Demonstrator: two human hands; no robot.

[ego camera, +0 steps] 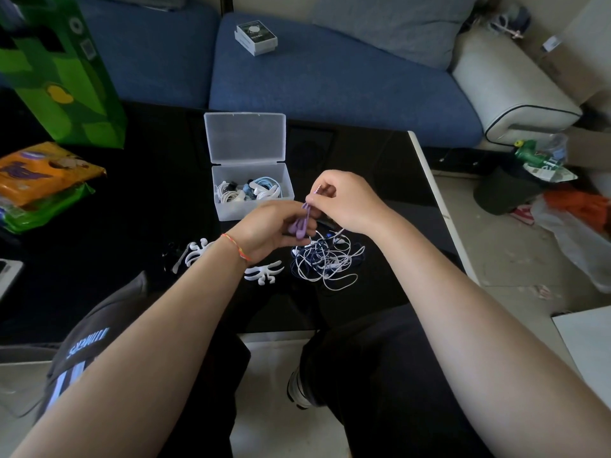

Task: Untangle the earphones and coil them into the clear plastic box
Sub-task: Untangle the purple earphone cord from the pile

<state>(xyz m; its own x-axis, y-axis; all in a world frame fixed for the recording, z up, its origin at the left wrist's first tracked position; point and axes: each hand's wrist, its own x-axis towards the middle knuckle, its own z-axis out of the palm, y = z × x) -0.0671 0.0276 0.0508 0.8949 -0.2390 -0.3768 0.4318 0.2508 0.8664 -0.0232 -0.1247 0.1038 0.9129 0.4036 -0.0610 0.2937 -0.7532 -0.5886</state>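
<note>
The left hand [269, 228] has its fingers curled round a pair of purple earphones [300, 226], the grip clamped on the buds and the cable just above them. The right hand [344, 201] pinches the same purple cable between thumb and fingertips, its grip closed on the cord a little higher up. Both hands meet just in front of the clear plastic box [253, 190], close to its near right corner.

The box stands open on the black desk [148, 200], its lid [245, 137] tipped back behind it. Inside the box lie coiled white and light blue earphones [251, 190].

In front of the box and under the right hand lies a tangled heap of white and dark blue earphone cables [327, 259] on the desk. To the left of that heap, nearer than the box, lie two white cable winders [264, 272], partly hidden by the left wrist, which wears a thin orange bracelet [236, 247].

Well to the left of the box sit an orange snack bag [43, 173] and a green paper bag [62, 71]. Behind the box is a blue sofa [330, 84] with a small white carton [256, 35] on it.
</note>
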